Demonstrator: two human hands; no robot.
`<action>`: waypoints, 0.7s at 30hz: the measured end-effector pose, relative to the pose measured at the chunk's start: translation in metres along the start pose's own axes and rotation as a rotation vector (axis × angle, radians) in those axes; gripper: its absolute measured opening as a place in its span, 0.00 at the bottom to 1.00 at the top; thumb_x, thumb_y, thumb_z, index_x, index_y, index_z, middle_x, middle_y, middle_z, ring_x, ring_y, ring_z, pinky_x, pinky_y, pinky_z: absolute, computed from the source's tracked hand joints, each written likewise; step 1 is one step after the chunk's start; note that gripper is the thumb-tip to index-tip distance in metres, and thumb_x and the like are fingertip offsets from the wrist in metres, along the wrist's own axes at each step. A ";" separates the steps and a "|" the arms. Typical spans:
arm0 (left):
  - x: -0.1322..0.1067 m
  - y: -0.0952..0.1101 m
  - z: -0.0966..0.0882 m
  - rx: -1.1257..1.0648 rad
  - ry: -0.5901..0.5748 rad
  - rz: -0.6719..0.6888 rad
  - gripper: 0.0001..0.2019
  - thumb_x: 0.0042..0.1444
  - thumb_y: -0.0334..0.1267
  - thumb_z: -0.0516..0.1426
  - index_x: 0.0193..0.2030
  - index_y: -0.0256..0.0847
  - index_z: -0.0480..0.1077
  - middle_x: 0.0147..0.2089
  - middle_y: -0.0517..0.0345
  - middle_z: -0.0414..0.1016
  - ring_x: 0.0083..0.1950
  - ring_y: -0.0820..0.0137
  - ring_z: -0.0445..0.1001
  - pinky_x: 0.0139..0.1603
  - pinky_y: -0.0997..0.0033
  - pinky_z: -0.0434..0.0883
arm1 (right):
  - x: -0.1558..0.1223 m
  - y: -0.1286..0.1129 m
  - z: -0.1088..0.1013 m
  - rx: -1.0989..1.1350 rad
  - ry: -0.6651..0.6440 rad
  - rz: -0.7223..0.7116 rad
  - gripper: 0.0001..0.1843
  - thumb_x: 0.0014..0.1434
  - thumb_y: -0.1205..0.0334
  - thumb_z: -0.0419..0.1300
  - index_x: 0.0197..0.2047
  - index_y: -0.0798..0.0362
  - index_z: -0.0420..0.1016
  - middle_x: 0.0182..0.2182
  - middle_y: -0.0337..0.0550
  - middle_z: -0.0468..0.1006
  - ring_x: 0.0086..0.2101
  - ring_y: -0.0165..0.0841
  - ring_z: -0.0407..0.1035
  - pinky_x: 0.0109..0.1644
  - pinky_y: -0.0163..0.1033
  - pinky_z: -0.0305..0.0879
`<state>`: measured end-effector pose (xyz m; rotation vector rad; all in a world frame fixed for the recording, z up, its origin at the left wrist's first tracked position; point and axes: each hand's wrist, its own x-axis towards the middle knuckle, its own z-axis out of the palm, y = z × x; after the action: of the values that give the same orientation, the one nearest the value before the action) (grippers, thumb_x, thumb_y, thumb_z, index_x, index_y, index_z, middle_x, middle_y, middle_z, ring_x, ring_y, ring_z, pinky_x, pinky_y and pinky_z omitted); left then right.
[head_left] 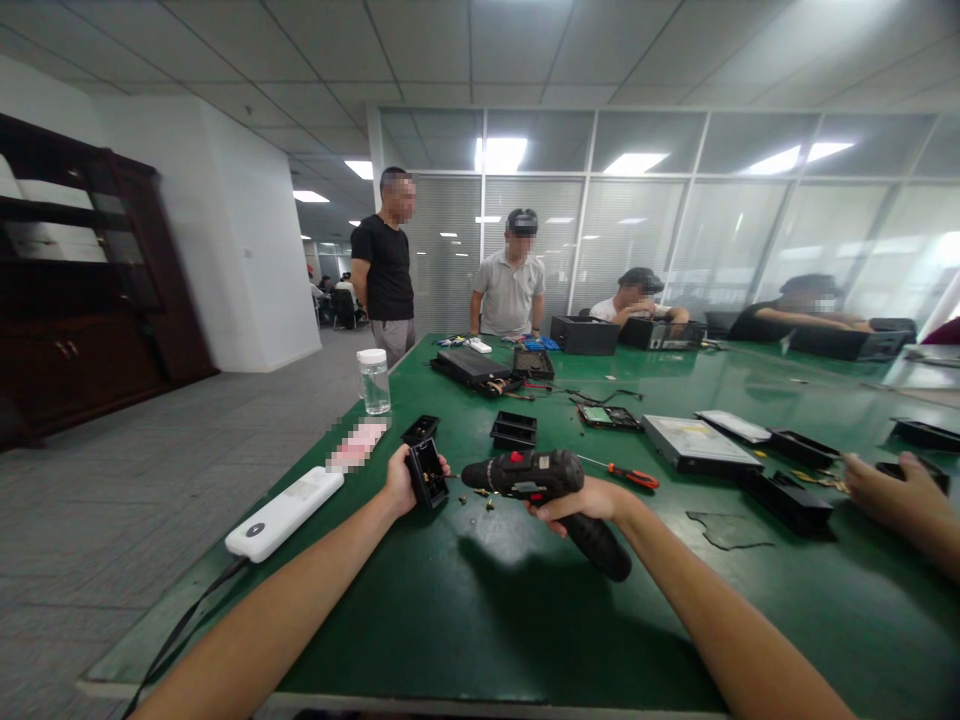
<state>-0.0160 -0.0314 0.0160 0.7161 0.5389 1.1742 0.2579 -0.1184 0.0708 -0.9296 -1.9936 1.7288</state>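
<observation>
My left hand (pixel 399 482) is closed around a small black plastic part (pixel 427 473), held upright just above the green table (pixel 420 620). My right hand (pixel 585 502) grips the handle of a black cordless electric screwdriver (pixel 536 478) with red trim. Its tip points left at the black part, almost touching it. A few small screws (pixel 484 498) lie on the table below the tip.
A white power bank (pixel 285 513) with a cable lies at the left edge. A water bottle (pixel 374 381), black trays (pixel 514 430), an optical drive (pixel 697 444) and a red-handled screwdriver (pixel 630 476) lie further back. Another person's hand (pixel 889 492) rests at right; several people stand or sit beyond.
</observation>
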 end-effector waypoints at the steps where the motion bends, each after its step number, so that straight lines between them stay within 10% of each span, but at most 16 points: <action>1: 0.000 0.000 0.000 0.000 -0.002 -0.001 0.20 0.46 0.45 0.42 0.26 0.29 0.66 0.26 0.44 0.69 0.29 0.62 0.69 0.34 0.59 0.64 | 0.000 0.000 0.000 0.000 -0.001 0.002 0.19 0.42 0.61 0.58 0.38 0.61 0.62 0.23 0.39 0.64 0.22 0.24 0.60 0.28 0.32 0.60; 21: 0.000 0.001 -0.001 0.002 0.001 -0.008 0.20 0.46 0.45 0.43 0.27 0.29 0.66 0.26 0.45 0.69 0.29 0.62 0.69 0.35 0.59 0.64 | -0.003 -0.009 0.008 0.031 0.027 0.015 0.15 0.42 0.63 0.57 0.35 0.59 0.62 0.23 0.40 0.64 0.22 0.25 0.59 0.27 0.32 0.58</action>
<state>-0.0171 -0.0308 0.0158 0.7146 0.5441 1.1664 0.2526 -0.1262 0.0789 -0.9549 -1.9420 1.7410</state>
